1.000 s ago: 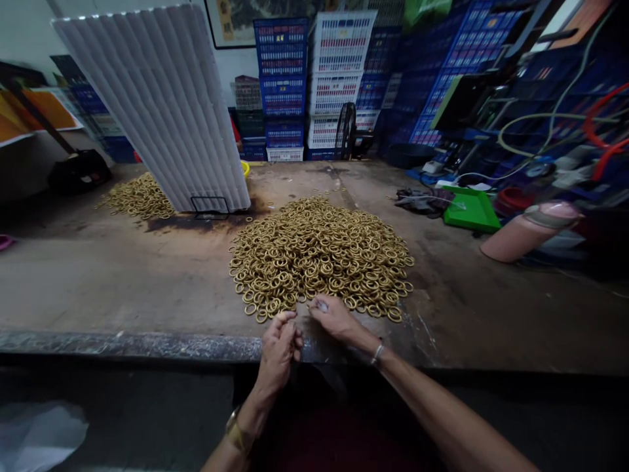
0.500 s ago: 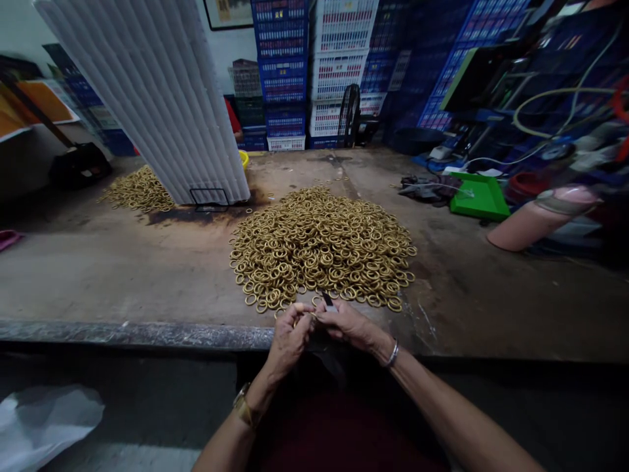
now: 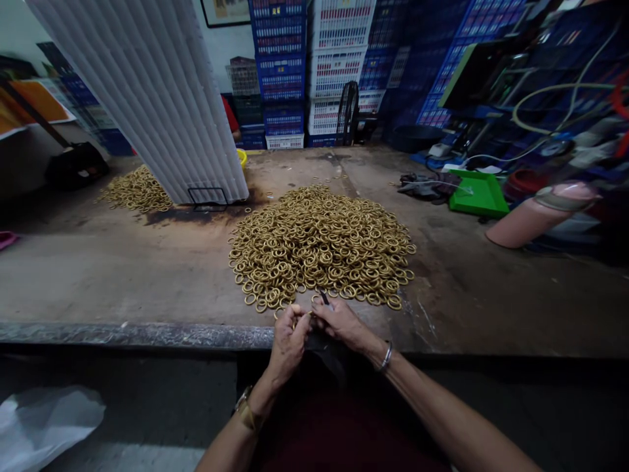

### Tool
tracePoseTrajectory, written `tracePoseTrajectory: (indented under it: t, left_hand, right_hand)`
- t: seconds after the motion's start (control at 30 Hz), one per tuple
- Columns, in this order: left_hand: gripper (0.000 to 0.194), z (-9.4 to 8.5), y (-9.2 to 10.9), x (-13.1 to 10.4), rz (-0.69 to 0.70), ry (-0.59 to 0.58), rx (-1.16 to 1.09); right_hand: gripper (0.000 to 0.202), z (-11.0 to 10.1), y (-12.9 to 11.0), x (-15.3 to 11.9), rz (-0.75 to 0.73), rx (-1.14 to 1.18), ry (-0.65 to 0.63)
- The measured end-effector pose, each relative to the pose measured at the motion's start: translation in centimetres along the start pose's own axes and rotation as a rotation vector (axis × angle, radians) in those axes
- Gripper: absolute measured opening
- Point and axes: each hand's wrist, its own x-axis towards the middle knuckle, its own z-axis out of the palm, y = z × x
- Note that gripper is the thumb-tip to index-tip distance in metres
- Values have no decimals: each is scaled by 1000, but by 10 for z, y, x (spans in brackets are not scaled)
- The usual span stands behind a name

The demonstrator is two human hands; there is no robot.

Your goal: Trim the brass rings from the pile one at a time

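A wide heap of gold-coloured metal rings (image 3: 319,246) lies on the wooden table (image 3: 162,275) in front of me. At its near edge my left hand (image 3: 287,344) is closed, pinching a ring (image 3: 309,314) that is mostly covered by the fingers. My right hand (image 3: 346,326) sits close beside it, fingers wrapped around what looks like a utility knife (image 3: 325,299) with a dark blade pointing up and away from me. The fingertips of both hands nearly meet over the table's front edge. Several loose rings lie just beyond them.
A tall corrugated white panel (image 3: 162,98) stands at the left, with a second ring pile (image 3: 135,190) behind it. To the right are a green tray (image 3: 479,195), a pink bottle (image 3: 535,216) and cables. Stacked crates (image 3: 284,78) line the back, near a black fan (image 3: 348,111).
Both hands stay at the heap's near edge. My right hand has shifted slightly left and the knife has tilted a little. The whole view has moved slightly.
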Motion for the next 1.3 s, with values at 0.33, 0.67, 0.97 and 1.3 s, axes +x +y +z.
tracePoseTrajectory:
  t: [0.33, 0.67, 0.97, 1.3]
  left_hand:
    - [29, -3, -1, -3, -182, -126, -267]
    - [31, -5, -3, -2, -171, -61, -356]
    - [34, -5, -5, -3, -98, -38, -214]
    - [32, -12, -2, -17, -179, -91, -280]
  right_hand:
    - [19, 5, -3, 6, -95, -101, 105]
    - [19, 1, 2, 1, -409, -596, 228]
    - [13, 5, 7, -6, -441, -945, 95]
    - [20, 2, 5, 7, -243, -1132, 154]
